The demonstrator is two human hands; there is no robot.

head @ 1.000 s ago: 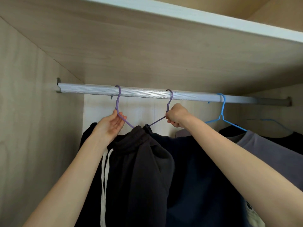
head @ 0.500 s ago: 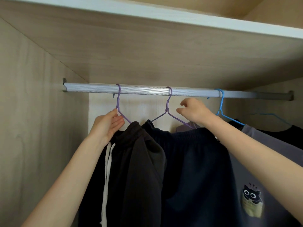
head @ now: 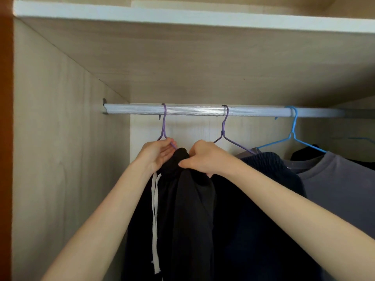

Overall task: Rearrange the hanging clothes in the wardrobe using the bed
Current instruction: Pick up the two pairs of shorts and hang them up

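Note:
A silver rail (head: 192,110) spans the wardrobe. From it hangs a purple hanger (head: 163,124) carrying a black garment (head: 188,209) with white drawstrings (head: 155,199). My left hand (head: 157,154) grips this hanger's shoulder and the garment's top. My right hand (head: 203,157) pinches the black fabric just right of it. A second purple hanger (head: 224,126) holds a navy garment (head: 263,199). Further right a blue hanger (head: 293,132) carries a grey T-shirt (head: 341,183).
The wardrobe's wooden left wall (head: 60,159) stands close beside the black garment. A shelf (head: 203,19) with a white front edge sits above the rail. Another dark garment (head: 304,153) hangs at the far right behind the grey T-shirt.
My right hand has left the second purple hanger and moved left onto the black garment. The left hand stays on the first hanger. The view has pulled back.

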